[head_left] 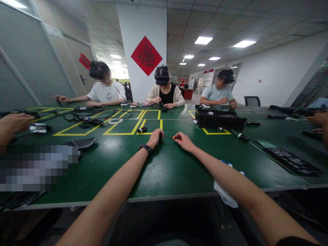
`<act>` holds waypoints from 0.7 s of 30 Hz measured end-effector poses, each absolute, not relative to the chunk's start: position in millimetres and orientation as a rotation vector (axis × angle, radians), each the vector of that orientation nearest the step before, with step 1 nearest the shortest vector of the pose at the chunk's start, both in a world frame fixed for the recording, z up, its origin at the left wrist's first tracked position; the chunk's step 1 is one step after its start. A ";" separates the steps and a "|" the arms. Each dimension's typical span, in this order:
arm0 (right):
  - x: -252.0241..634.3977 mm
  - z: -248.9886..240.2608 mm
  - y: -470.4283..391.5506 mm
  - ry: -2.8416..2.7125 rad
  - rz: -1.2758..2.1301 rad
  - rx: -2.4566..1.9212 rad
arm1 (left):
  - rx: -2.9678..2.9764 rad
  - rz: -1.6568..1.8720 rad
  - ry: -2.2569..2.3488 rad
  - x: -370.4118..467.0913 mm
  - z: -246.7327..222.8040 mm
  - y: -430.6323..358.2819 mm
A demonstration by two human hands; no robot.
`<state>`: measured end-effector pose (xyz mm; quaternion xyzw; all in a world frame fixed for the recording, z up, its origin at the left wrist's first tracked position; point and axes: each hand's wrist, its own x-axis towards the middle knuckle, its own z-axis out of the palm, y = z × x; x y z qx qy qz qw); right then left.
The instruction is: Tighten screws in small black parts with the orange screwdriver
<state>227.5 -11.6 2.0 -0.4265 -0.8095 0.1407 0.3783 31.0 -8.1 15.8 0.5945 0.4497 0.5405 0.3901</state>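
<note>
My left hand point(155, 138), with a dark band on its wrist, is closed around a small black part point(160, 137) just above the green table point(164, 177). In my right hand point(183, 141) is an orange-and-black screwdriver point(177, 138), gripped by its handle. Its thin shaft points left, and the tip meets or nearly meets the black part; the exact contact is too small to tell. A black cylindrical piece with a white end point(142, 130) lies just beyond my left hand.
Black trays point(219, 119) stand at the back right, near a white-and-black cylinder point(243, 137) and a circuit panel point(294, 160). Cables point(89, 119) spread at the back left. Three people sit opposite; other people's hands reach in at both sides. A white cloth point(225, 194) hangs off the front edge.
</note>
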 end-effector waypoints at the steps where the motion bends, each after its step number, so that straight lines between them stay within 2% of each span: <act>1: 227.3 2.0 -11.8 -2.058 0.380 -1.095 | 1.517 1.373 1.135 30.8 15.5 -7.5; 9: 226.6 5.3 -10.6 -2.100 0.286 -1.173 | 1.501 1.418 1.057 31.0 10.4 -0.9; 15: 226.7 1.8 -9.7 -2.027 0.442 -1.120 | 1.601 1.337 1.200 28.7 5.6 0.7; 21: 227.3 3.6 -5.7 -2.115 0.313 -1.125 | 1.746 1.414 1.261 28.0 3.5 1.0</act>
